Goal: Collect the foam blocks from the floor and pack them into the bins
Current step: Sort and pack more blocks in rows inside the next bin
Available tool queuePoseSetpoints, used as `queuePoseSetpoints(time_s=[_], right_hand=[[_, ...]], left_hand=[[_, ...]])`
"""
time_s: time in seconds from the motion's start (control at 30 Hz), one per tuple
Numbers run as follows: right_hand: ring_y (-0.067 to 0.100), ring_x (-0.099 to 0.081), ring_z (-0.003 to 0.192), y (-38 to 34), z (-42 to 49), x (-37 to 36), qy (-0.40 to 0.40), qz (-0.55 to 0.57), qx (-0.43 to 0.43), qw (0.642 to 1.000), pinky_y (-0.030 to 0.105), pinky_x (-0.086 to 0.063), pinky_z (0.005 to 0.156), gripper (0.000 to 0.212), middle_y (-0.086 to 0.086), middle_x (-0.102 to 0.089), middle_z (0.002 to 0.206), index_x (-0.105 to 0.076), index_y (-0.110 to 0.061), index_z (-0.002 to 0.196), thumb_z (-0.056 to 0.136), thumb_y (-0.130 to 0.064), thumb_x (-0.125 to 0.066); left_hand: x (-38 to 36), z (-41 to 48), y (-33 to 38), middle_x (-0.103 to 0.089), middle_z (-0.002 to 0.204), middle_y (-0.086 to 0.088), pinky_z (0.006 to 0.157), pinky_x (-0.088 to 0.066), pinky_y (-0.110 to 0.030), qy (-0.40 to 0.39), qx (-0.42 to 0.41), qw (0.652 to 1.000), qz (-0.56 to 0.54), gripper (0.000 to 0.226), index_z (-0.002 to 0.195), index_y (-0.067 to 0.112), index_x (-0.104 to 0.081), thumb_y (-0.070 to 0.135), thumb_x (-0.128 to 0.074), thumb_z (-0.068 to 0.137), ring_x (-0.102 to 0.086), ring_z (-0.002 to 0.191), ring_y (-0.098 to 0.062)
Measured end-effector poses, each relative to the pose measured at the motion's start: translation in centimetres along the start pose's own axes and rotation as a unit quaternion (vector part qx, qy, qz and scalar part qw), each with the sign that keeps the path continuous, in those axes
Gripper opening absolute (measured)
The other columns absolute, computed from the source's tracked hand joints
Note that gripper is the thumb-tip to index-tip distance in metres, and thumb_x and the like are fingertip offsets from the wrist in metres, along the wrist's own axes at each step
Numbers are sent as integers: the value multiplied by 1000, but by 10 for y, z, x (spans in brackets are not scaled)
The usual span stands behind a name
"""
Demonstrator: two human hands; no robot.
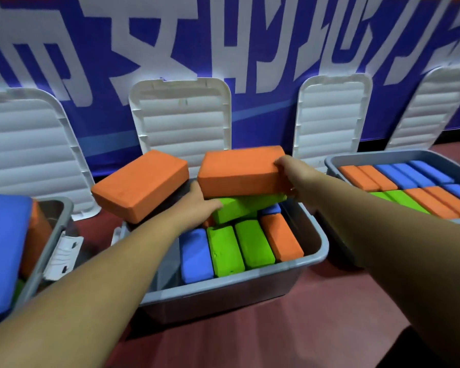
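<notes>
Head view: above the middle bin (314, 252), the right hand (287, 173) curls round the right end of an orange block (239, 171), which lies on a tilted green block (239, 205) inside the bin. The left hand (197, 200) reaches beneath the orange block's left end, its grip not discernible. A second orange block (141, 184) rests on the bin's rear-left rim.

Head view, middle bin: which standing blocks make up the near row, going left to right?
blue block → left green block → right green block → orange block
</notes>
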State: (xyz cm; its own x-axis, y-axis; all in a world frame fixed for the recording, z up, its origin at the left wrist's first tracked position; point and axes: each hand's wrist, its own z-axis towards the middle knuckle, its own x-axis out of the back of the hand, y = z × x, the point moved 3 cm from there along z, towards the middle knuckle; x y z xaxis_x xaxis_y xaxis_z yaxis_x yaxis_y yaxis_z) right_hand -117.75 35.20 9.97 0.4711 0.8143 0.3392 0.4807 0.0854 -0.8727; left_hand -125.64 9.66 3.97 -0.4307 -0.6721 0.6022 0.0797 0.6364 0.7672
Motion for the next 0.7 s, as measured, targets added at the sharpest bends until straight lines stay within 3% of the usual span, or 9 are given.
queuePoseSetpoints(time_s=[0.07,0.13,0.27,0.37,0.53,0.63,0.7], right_hand=[[31,-55,92,3,1,-1,5,-67,-16,998,39,-47,83,25,13,-55,107,-58,-14,103,94,-35,-50],[38,-55,116,-3,1,-5,33,-155,13,987,42,-46,101,40,19,-55,127,-58,-6,125,100,-33,-41],[42,-49,127,-16,-2,-19,177,-274,87,941,48,-41,108,56,18,-47,138,-49,-8,132,86,-41,-57],[40,-50,123,-30,-10,-40,196,-349,205,893,49,-40,106,50,15,-50,131,-52,-10,124,84,-39,-60],[39,-56,108,-50,-26,-89,97,-381,323,861,44,-48,94,41,15,-58,118,-65,-10,114,86,-37,-55],[40,-57,103,-51,-41,-120,69,-411,401,816,43,-50,87,32,16,-62,112,-70,-10,104,87,-33,-54],[38,-57,102,-52,-51,-139,62,-423,438,791,42,-49,86,31,14,-63,108,-72,-13,100,87,-33,-52]], left_hand=[[-5,13,-19,-70,116,-3,90,-61,-50,-58,17,998,4,84,133,38,-35,55,-77,62,-72,101,-24],[-6,20,-27,-71,119,-1,93,-60,-48,-68,18,998,5,82,133,38,-40,53,-77,61,-73,103,-20],[12,-9,5,-72,112,3,92,-57,-40,24,-36,994,102,52,120,26,-56,44,-64,71,-71,98,-17],[39,-25,14,-68,117,1,88,-47,-31,131,-56,982,121,39,126,18,-57,23,-63,88,-63,105,-20],[93,-38,-16,-51,138,-14,103,-44,-49,276,-66,900,329,68,141,11,-46,26,-73,80,-46,126,-38],[105,-38,-62,-26,160,-16,116,-32,-56,214,36,896,387,109,155,17,-24,52,-85,72,-27,144,-43],[106,-36,-86,-11,168,-13,122,-24,-57,159,68,892,418,125,161,20,-9,60,-85,71,-17,150,-46]])
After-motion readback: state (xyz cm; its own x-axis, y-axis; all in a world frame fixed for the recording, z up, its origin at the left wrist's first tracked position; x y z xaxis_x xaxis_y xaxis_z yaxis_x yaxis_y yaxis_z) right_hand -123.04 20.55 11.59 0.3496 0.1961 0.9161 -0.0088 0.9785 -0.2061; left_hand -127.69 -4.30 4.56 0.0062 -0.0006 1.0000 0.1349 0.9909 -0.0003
